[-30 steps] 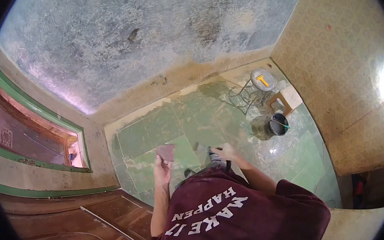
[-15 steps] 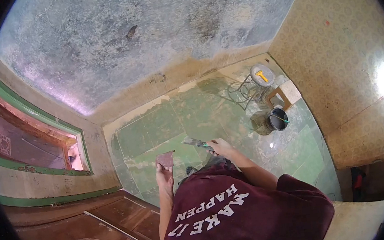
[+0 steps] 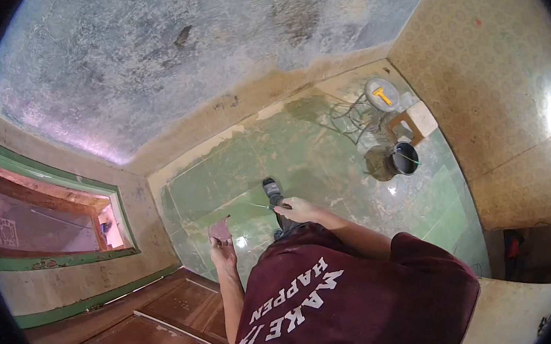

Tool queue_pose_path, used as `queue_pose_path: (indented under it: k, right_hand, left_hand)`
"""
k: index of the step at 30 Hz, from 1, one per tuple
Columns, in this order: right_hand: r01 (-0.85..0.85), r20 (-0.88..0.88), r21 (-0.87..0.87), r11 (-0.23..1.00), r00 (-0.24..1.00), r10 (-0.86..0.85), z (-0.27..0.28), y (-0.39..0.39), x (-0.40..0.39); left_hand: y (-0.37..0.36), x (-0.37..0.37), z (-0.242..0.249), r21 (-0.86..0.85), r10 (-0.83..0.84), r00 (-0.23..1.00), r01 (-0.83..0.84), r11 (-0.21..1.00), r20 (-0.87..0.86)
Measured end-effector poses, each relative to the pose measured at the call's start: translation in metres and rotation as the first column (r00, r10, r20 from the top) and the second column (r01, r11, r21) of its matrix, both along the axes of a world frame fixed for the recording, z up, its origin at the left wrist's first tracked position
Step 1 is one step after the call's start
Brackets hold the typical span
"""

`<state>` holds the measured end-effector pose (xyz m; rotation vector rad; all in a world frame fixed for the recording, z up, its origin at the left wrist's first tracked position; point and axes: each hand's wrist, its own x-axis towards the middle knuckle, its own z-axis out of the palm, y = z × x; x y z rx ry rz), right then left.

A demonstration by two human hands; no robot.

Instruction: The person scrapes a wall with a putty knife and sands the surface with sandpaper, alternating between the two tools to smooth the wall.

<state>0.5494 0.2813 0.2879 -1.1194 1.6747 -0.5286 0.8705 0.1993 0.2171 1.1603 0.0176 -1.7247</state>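
Note:
My left hand (image 3: 223, 252) grips a thin, reddish piece (image 3: 219, 229) by its lower edge, low over the green floor. My right hand (image 3: 300, 209) is closed round the handle of a scraper (image 3: 260, 205), whose blade is seen nearly edge-on and points left, toward the reddish piece. A gap separates the two held things. Below my right hand, a foot in a sandal (image 3: 271, 185) stands on the floor tiles (image 3: 217, 177).
At the right are a round stool (image 3: 381, 94) with a yellow tool (image 3: 383, 96) on it, a box (image 3: 423, 120) and a black bucket (image 3: 405, 159). A patchy grey-blue wall (image 3: 147, 58) rises ahead. A green-framed window (image 3: 125, 211) and brown wooden panels (image 3: 118, 326) are at the left.
My left hand has moved left and slightly down with the reddish piece. My right hand has shifted left, and the scraper has turned edge-on. A foot has come into view ahead.

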Motion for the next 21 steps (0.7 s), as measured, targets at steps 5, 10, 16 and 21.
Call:
queue_pose_path:
  k: [5, 10, 16, 21]
  right_hand:
    - [0.059, 0.081, -0.079, 0.995, 0.995, -0.053, -0.011, -0.085, 0.000]
    - [-0.071, 0.208, 0.099, 0.993, 0.977, 0.049, -0.049, -0.213, -0.012]
    - [0.074, 0.152, -0.049, 0.996, 0.986, -0.065, -0.031, -0.327, -0.028]
    - [-0.014, 0.119, -0.299, 0.954, 0.992, 0.052, -0.020, -0.383, -0.085]
  left_hand:
    - [-0.061, 0.006, 0.015, 0.019, 0.116, 0.993, -0.116, 0.993, -0.018]
    - [-0.135, 0.006, 0.048, -0.157, 0.132, 0.990, -0.122, 0.980, 0.055]
    - [-0.238, -0.006, 0.109, -0.255, 0.044, 0.984, 0.001, 0.967, 0.172]
    - [-0.322, -0.022, 0.113, -0.316, -0.039, 0.994, 0.071, 0.946, 0.106]
